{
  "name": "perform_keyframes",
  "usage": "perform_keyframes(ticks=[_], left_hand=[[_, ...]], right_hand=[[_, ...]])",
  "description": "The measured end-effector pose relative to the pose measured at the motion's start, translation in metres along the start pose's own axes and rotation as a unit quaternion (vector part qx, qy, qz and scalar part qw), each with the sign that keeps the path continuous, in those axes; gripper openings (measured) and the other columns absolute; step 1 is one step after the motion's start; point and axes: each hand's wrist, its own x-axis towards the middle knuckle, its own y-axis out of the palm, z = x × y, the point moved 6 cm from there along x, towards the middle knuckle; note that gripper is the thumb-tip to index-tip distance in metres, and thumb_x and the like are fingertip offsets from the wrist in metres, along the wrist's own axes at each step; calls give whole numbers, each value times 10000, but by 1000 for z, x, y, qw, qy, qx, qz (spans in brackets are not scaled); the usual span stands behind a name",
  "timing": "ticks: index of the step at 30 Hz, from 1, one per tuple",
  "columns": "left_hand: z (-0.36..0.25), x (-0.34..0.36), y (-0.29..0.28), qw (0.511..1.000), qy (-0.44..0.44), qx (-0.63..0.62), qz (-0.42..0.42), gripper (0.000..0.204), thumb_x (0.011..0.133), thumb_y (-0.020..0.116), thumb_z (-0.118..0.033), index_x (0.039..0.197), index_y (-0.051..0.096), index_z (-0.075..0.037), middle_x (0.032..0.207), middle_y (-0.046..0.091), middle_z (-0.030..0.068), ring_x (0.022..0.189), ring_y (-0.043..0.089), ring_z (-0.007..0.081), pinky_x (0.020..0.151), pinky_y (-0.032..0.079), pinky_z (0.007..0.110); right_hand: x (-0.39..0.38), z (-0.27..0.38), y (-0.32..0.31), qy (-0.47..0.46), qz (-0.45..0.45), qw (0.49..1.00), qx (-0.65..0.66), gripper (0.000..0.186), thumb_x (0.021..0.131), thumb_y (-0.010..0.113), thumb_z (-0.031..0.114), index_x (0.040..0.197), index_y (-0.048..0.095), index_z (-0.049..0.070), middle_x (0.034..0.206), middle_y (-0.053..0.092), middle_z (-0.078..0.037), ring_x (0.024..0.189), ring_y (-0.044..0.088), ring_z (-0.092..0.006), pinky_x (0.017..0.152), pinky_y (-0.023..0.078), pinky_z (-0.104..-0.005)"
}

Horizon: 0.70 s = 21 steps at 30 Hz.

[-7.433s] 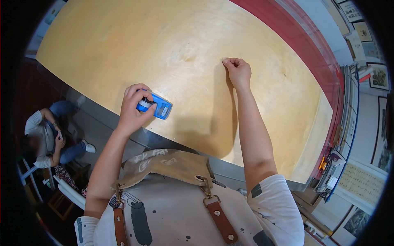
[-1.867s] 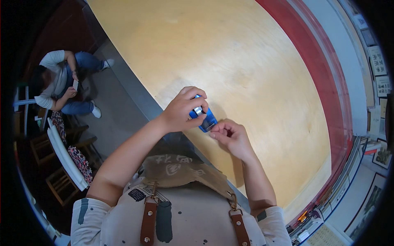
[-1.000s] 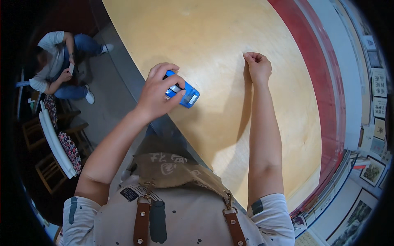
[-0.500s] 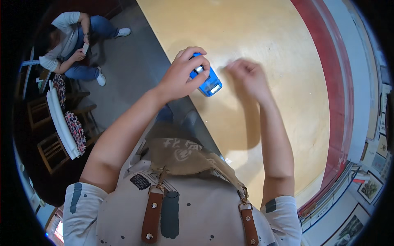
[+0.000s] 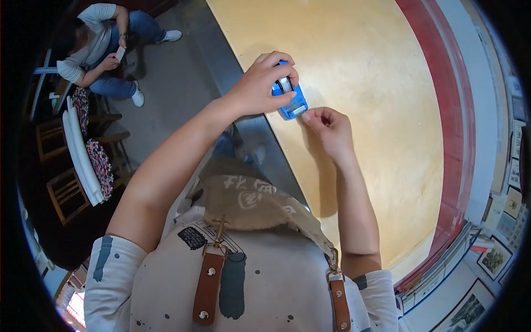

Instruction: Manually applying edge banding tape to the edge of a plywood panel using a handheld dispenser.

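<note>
Nearest, at the wearer's side of the blue tape dispenser [image 5: 295, 104], hung a brown apron bib [image 5: 249, 202] with pale markings, clipped to two leather straps [image 5: 209, 285] over a white shirt [image 5: 171, 276] with dark grey patches. The wearer's bare forearms reached up on both sides of the bib towards the dispenser.

The right hand [image 5: 333, 131] was just to the right of the dispenser's near end, thumb and forefinger drawn together in a pinch by its corner; whether a bit of tape lay between the tips, or whether they touched the casing, could not be told. The left hand [image 5: 264, 83] came over the dispenser from its left, fingers and thumb curled firmly around the rear part, leaving the near end uncovered.

The dispenser itself sat at the left border of a pale wooden tabletop [image 5: 381, 83], which spread mostly beyond and to the right of it. Left of the dispenser, past a strip of grey floor [image 5: 171, 94], were a slatted wooden chair [image 5: 66, 193] and a speckled cushion [image 5: 99, 166]; farther up on that side sat another person [image 5: 102, 55]. Well to the dispenser's right ran a red band [image 5: 454, 127], and farther out lay a framed picture [image 5: 494, 259].
</note>
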Motion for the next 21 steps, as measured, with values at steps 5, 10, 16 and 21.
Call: perform_keyframes(ticks=[5, 10, 16, 21], left_hand=[[3, 0, 2, 1000, -8, -4, -11, 227, 768, 733, -210, 961, 640, -136, 1255, 529, 95, 1185, 509, 307, 979, 430, 398], [14, 7, -6, 999, 18, 12, -31, 219, 770, 734, -201, 957, 643, -132, 1244, 535, 93, 1158, 530, 300, 977, 431, 389], [15, 13, -12, 999, 27, 16, -23, 227, 772, 734, -206, 963, 642, -124, 1232, 538, 93, 1134, 541, 296, 967, 436, 389], [18, 12, -9, 998, 42, 25, -28, 230, 775, 735, -211, 966, 643, -124, 1223, 543, 96, 1122, 546, 298, 963, 437, 394]], right_hand=[[-8, 20, -10, -168, -138, 935, -279, 94, 855, 706, 133, 866, 726, 41, 843, 662, -155, 787, 638, -306, 698, 502, -372], [-51, -7, 8, -126, 75, 979, -143, 69, 783, 764, 97, 838, 732, 70, 783, 633, -96, 787, 581, -290, 727, 483, -406], [-58, -11, 18, -213, 5, 953, -214, 69, 762, 795, 132, 782, 730, 130, 743, 610, -16, 765, 552, -229, 786, 389, -369], [-57, -14, 22, -236, 2, 947, -220, 122, 760, 811, 183, 825, 716, 143, 751, 603, -3, 770, 546, -218, 793, 374, -364]])
